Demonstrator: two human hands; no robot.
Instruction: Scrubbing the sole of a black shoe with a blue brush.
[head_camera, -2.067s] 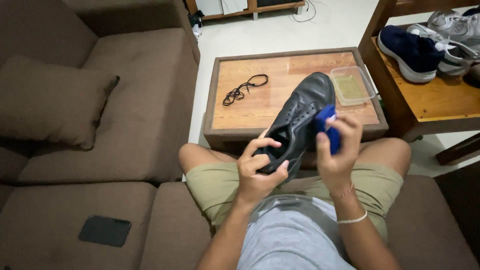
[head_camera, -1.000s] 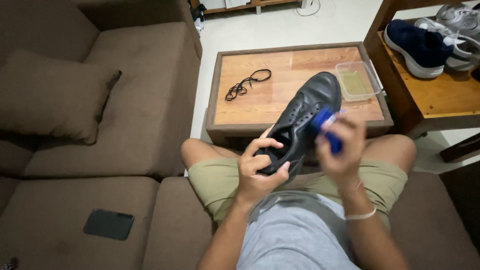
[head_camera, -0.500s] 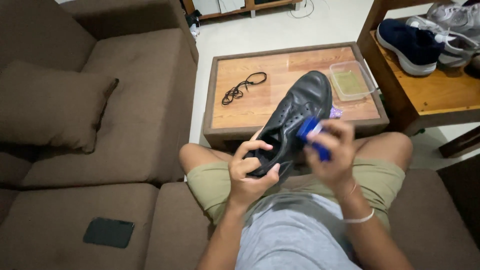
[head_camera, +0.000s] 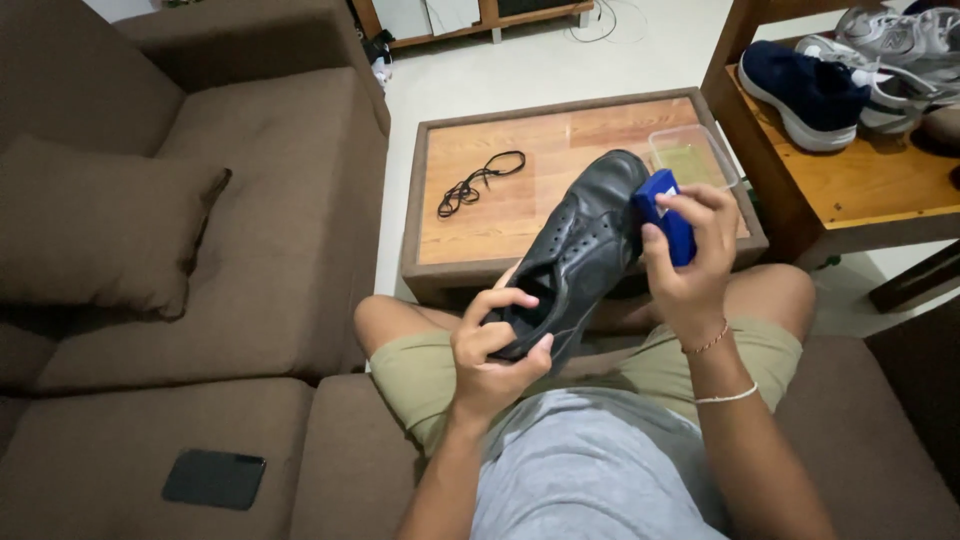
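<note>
Since half a second ago my right hand (head_camera: 690, 255) has slid the blue sponge block (head_camera: 665, 228) up along the shoe's side toward the toe, and the shoe itself sits a little more upright in my grip.

My left hand (head_camera: 495, 350) is closed around the heel end of the black leather shoe (head_camera: 580, 255), thumb hooked into the opening, fingers wrapped under the sole. My right hand is curled shut on the blue block, pressing it against the shoe's right flank near the toe cap.

From my lap the shoe's long axis runs from heel at about 7 o'clock to toe at about 1 o'clock, toe pointing away from me over the table edge. The block touches the shoe at its 3 o'clock side, so my right hand is the nearer one to the toe, while my left only steadies the heel.

Beyond the toe stands a low wooden coffee table (head_camera: 500, 225) with a loose black shoelace (head_camera: 478, 182) at its 10 o'clock corner and a clear plastic tub (head_camera: 692, 158) of yellowish liquid at 2 o'clock, just past my right hand. I sit on a brown sofa (head_camera: 250, 250) with a cushion (head_camera: 95, 225) at 9 o'clock and a dark phone (head_camera: 213, 479) lying at 8 o'clock. A wooden side shelf (head_camera: 860, 190) at 2 o'clock carries a navy sneaker (head_camera: 805, 90) and grey sneakers (head_camera: 890, 45).
</note>
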